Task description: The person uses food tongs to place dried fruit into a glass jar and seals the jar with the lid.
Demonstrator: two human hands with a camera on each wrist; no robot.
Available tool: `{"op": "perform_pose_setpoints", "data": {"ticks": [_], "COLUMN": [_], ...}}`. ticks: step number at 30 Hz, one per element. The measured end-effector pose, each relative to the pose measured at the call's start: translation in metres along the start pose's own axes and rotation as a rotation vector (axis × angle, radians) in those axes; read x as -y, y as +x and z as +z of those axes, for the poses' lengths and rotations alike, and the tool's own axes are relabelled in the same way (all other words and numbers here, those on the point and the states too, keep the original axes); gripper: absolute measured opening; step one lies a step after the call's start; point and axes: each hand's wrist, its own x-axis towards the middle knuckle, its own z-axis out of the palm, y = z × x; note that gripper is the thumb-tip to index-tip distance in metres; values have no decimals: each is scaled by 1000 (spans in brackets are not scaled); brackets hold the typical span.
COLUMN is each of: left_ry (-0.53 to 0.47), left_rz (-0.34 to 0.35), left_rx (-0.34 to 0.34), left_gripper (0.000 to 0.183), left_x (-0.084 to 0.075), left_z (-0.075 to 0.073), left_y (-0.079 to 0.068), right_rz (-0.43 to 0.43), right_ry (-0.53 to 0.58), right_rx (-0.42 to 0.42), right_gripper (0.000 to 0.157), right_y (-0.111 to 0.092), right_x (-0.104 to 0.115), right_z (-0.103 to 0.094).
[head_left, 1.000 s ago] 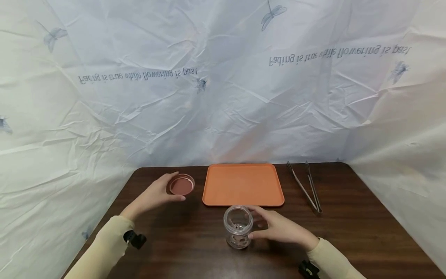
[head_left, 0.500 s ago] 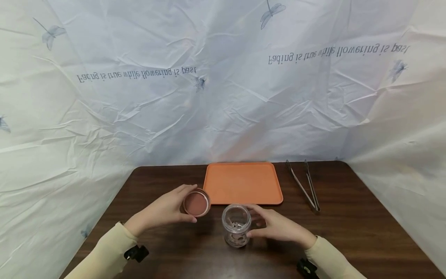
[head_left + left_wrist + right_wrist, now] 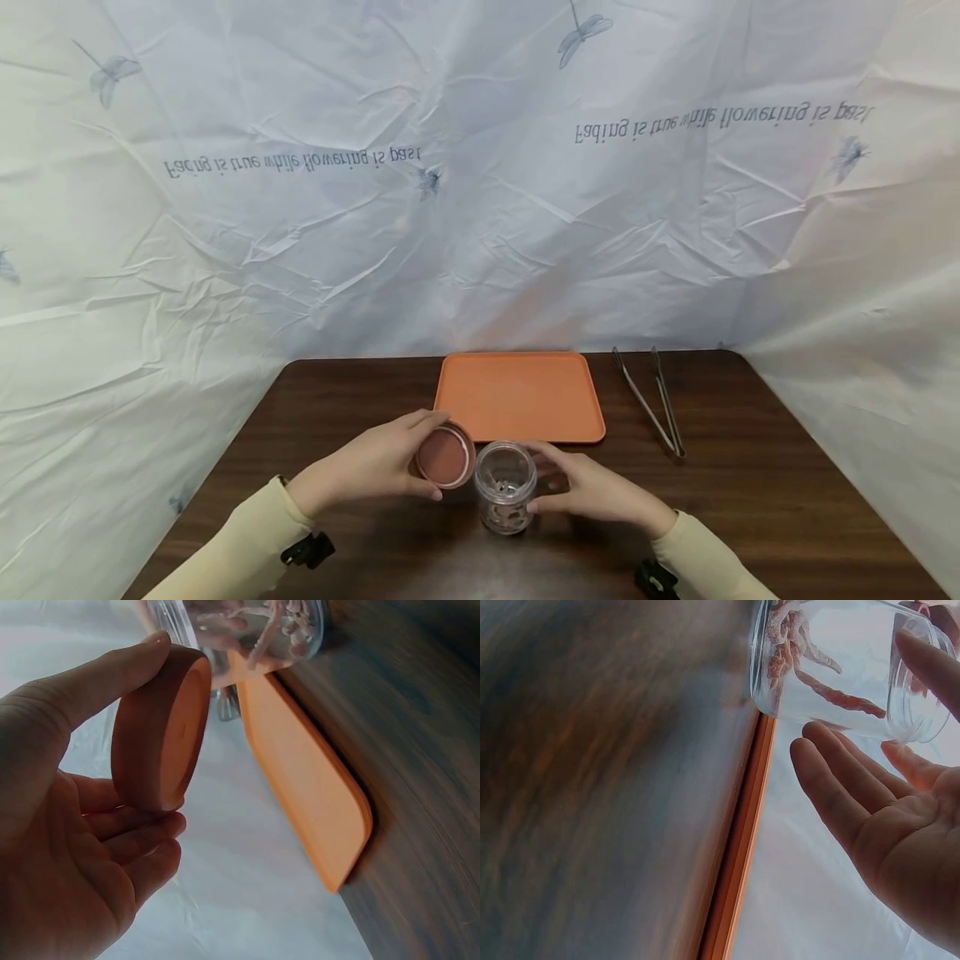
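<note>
My left hand (image 3: 375, 467) grips a round reddish-brown jar lid (image 3: 444, 457) by its edge, thumb on one side and fingers on the other. The lid is tilted, its inner side facing the head camera, just left of the jar's mouth. A clear jar (image 3: 495, 515) stands uncovered and upright on the table. My right hand (image 3: 603, 492) holds this jar from the right, with thumb and fingers at its side near the rim. Several thin, wrinkled reddish strips (image 3: 840, 699) lie inside the jar, mostly at its bottom, as the right wrist view shows.
An orange tray (image 3: 521, 396) lies flat behind the jar, with nothing on it. To its right, metal tongs (image 3: 660, 408) rest spread on the dark wooden table (image 3: 750, 500). A white printed sheet (image 3: 487, 250) hangs behind the table and at both sides.
My left hand has brought the lid right and nearer, from the table's left side to beside the jar. The right hand and jar have stayed nearly in place.
</note>
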Motion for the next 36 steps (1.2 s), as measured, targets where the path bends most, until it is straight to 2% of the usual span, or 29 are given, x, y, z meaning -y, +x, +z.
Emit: {"op": "perform_pose_setpoints", "data": {"ticks": [10,20,27,31,36], "left_ry": [20,-116,-166,-183,-150], "left_rz": [26,8,80,97,119], "left_rx": [-33,-43,-79,-61,-20], "left_gripper": [94,101,94,89,80], "left_x": [-7,-16,-23,-29,-36], "left_z": [0,6,18,22,29], "left_y": [8,23,35,43,52], "right_rz": [9,6,26,18,12], "right_ry": [-10,-8,-11,-3,10], "right_rx": [-3,-1,5,7,8], "right_gripper": [78,77,77,77,79], "right_y": [1,2,1,0,0], "right_x": [-4,-5,-4,-4,-5], "right_z": [1,2,3,3,3]}}
